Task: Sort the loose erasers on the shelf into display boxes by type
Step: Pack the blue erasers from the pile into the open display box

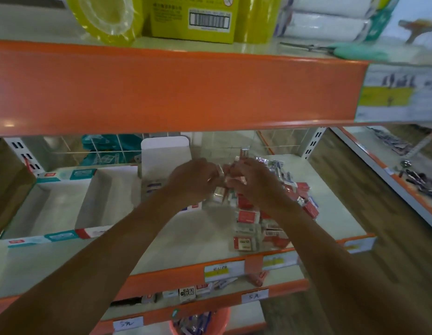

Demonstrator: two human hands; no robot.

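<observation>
A heap of loose wrapped erasers [265,213], mostly red-and-white with some blue-and-white ones at the back, lies on the right half of the shelf [186,240]. My left hand [193,178] and my right hand [248,180] meet above the heap's left edge, each with fingers curled round a few small erasers. An open teal-trimmed display box [53,206] with two white compartments sits to the left. Behind my left hand stands another display box [165,153] with a raised white flap; its inside is mostly hidden by my hand.
The orange front of the upper shelf [176,90] hangs low right above my hands. A brown carton [7,187] stands at the far left. Lower shelves hold more small stationery [186,292], and an orange bucket [200,322] sits at the bottom.
</observation>
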